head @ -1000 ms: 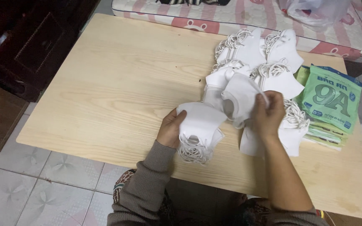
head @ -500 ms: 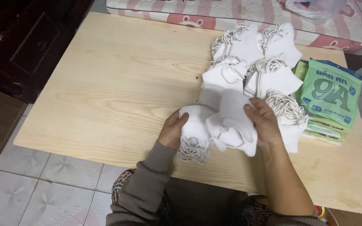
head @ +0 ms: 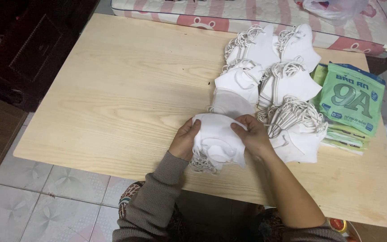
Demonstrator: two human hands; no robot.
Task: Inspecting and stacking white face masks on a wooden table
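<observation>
A small stack of white face masks [head: 216, 141] rests near the front edge of a pale wooden table [head: 113, 89]. My left hand [head: 183, 140] grips its left side and my right hand [head: 251, 134] presses on its right side, so both hold the stack between them. Looped ear strings hang out under the stack. Several more piles of white masks [head: 269, 80] with tangled strings lie just behind and to the right of my hands.
A pile of green flat packages [head: 352, 101] lies at the table's right edge. A pink striped mattress [head: 247, 11] runs along the far side. Dark wooden furniture [head: 19, 58] stands at the left, on a tiled floor [head: 45, 201].
My right hand has brought a mask from the piles down onto the stack held by my left hand. Both hands now close around the stack.
</observation>
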